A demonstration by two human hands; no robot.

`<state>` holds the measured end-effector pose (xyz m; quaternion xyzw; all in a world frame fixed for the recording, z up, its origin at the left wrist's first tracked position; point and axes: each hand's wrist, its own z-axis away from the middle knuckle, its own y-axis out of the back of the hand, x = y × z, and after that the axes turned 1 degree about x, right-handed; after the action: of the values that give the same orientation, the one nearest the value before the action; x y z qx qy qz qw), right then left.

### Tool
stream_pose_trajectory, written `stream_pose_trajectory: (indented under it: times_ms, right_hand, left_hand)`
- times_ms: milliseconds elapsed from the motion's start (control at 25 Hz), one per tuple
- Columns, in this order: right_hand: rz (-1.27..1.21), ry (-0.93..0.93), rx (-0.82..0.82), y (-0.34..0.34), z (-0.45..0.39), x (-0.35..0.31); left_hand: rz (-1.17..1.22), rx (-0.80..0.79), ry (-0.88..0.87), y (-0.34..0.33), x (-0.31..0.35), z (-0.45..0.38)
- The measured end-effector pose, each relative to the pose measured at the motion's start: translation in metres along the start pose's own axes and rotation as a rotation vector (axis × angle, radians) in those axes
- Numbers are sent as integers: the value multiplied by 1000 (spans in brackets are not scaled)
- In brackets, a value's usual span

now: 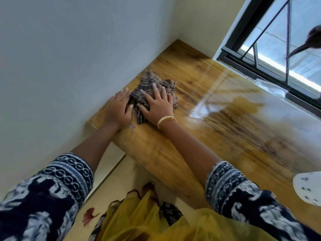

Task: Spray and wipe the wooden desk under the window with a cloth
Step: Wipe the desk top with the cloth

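A crumpled brown striped cloth [152, 84] lies on the wooden desk [225, 129] near its left end, close to the wall. My right hand [157, 106] presses flat on the cloth with fingers spread. My left hand [118, 106] rests on the desk at the cloth's left edge, fingers straight, thumb touching the fabric. No spray bottle is in view.
A grey wall [69, 66] borders the desk's left end. A black-framed window [278, 54] runs along the desk's far side. The desk surface shines wet to the right. A white speckled object [308, 187] sits at the right edge. Purple marks dot the desk's front edge.
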<state>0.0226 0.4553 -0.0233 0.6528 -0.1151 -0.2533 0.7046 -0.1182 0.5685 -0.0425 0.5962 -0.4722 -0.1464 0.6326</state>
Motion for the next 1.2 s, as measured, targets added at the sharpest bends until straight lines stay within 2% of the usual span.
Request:
stream_pose_trajectory:
  times_ms: [80, 120, 160, 280, 360, 480, 560, 600, 640, 680, 800, 880, 920, 960, 1000, 1120, 1200]
  right_hand:
    - [29, 126, 3, -2, 24, 28]
    - [24, 96, 28, -1, 34, 52]
    - [13, 6, 64, 3, 41, 79]
    - [-29, -416, 117, 21, 67, 161]
    - [-78, -656, 146, 26, 96, 193]
    - [-90, -915, 222, 10, 122, 188]
    - [-153, -1118, 248, 10, 101, 156]
    - [-184, -1145, 226, 14, 83, 136]
    - [-183, -1077, 183, 15, 65, 114]
    - [-157, -931, 140, 12, 48, 91]
    - [-38, -311, 42, 0, 32, 23]
    - [25, 11, -22, -4, 43, 11]
    - [40, 107, -30, -2, 46, 21]
    - [48, 134, -13, 3, 46, 38]
    - [42, 77, 13, 6, 45, 60]
    - [20, -332, 99, 18, 47, 143]
    - [-15, -542, 95, 25, 55, 183]
  left_hand:
    - [-4, -1, 1, 1, 0, 0]
    - [-7, -7, 4, 1, 0, 1]
    - [-9, -10, 5, 1, 0, 1]
    - [-18, -3, 0, 0, -1, 1]
    - [-20, -9, 1, -2, -2, 0]
    - [-21, -8, 1, -3, -3, -1]
    - [-12, 1, 6, -4, -2, -1]
    - [-9, 5, 9, -5, -1, -1]
    - [-10, 10, 9, -4, -1, -1]
    - [-9, 10, 8, -3, -1, 0]
    - [-6, -1, 0, -3, -2, 0]
    - [-5, 0, -11, -3, -3, 0]
    - [-3, -2, -13, -2, -3, 0]
    - [-5, -2, -12, -1, -3, 1]
    - [-6, -3, -7, -1, -3, 1]
    - [0, -1, 2, -1, -2, 2]
    - [2, -3, 2, -1, 0, 1]
